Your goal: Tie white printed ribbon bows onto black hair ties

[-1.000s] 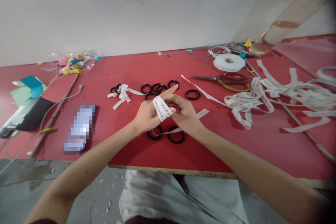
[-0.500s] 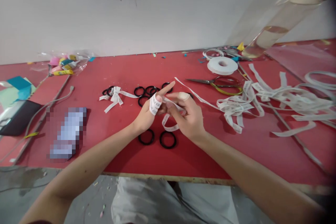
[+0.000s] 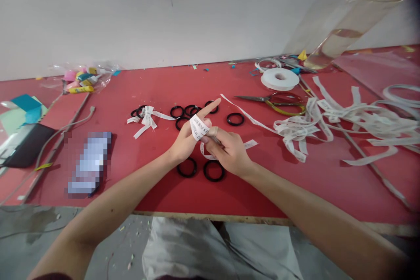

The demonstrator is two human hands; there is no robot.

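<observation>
My left hand (image 3: 186, 141) is raised above the red table (image 3: 157, 87) with its index finger pointing out. A white printed ribbon (image 3: 197, 127) is wound around its fingers. My right hand (image 3: 226, 149) presses against the left and pinches the same ribbon, whose loose tail (image 3: 250, 144) trails right onto the table. Two black rings (image 3: 187, 167) lie just below the hands. More black rings (image 3: 190, 110) sit beyond them, one ring (image 3: 235, 119) apart to the right. A finished ribbon bow on rings (image 3: 146, 117) lies to the left.
Scissors (image 3: 274, 99) and a white ribbon roll (image 3: 279, 79) lie at the back right, with a heap of cut ribbon strips (image 3: 344, 120) beside them. A blurred flat object (image 3: 88, 162), a dark case (image 3: 24, 145), a cable and a bag of coloured items (image 3: 80, 83) occupy the left.
The right hand has closed back in against the left and lowered, drawing the ribbon loop tighter around the left fingers. The tail now lies on the table to the right.
</observation>
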